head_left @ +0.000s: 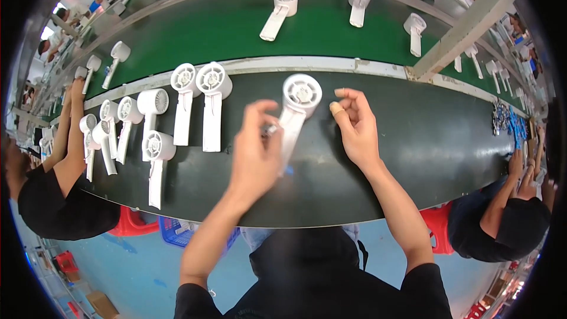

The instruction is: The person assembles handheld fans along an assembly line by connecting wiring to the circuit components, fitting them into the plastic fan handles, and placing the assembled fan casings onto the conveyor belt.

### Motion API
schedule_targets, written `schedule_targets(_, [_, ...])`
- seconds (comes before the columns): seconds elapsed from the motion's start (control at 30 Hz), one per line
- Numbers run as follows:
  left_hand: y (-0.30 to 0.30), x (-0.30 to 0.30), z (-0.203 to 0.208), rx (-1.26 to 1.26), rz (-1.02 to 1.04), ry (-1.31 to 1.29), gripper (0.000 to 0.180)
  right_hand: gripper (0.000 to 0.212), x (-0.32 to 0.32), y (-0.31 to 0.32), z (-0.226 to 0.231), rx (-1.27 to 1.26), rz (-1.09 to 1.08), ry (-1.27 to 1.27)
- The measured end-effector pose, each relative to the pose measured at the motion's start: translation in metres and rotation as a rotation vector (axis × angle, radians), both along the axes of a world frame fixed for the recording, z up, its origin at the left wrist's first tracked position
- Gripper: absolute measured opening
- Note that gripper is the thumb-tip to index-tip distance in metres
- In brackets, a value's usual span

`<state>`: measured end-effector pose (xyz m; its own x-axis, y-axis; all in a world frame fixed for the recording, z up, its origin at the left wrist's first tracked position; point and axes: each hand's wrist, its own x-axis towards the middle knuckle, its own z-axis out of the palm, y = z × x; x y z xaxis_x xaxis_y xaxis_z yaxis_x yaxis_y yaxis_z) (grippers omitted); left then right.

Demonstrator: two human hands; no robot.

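Note:
A white handheld fan [302,92] is in front of me, its round grille upward and its handle slanting down beside my left palm. My left hand [257,147], blurred by motion, is closed around the handle side. A small shiny piece shows at its fingertips, too small to name. Near the handle's lower end is a small blue spot. Just right of the fan, my right hand [358,124] is held with fingers curved and apart, holding nothing. Its thumb wears a pale covering. Several similar white fans [214,106] lie on the dark table to my left.
Beyond a pale rail [266,65] runs a green conveyor belt [236,29] with more fans. A metal post [463,26] rises at the right. Blue and silver small parts [511,124] lie far right. Co-workers sit on both sides; a blue basket [177,233] is below the table.

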<state>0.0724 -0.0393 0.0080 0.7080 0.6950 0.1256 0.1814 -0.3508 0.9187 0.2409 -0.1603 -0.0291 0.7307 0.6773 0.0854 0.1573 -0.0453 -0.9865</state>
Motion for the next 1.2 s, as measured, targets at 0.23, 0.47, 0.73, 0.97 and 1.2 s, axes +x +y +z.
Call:
schedule_targets(0.23, [0.23,0.017,0.053,0.684,0.342,0.196,0.033,0.026,-0.007,0.006,0.01,-0.226,0.025,-0.24])
schedule_targets(0.47, [0.387,0.014,-0.029,0.623,0.384,0.164,0.026,0.024,-0.005,0.009,0.002,-0.2,-0.009,-0.205])
schedule_targets(0.73, [0.371,-0.001,-0.037,0.573,0.5,0.595,0.036,0.024,0.001,0.005,0.005,-0.279,-0.042,-0.222])
schedule_targets(0.97, [0.282,0.106,0.028,0.446,0.11,0.402,0.069,0.023,0.0,0.006,0.0,-0.267,-0.062,-0.211])
schedule_targets(1.2, [0.203,0.163,-0.017,0.555,-0.019,0.587,0.079,0.027,0.005,0.004,-0.002,-0.137,0.093,-0.096])
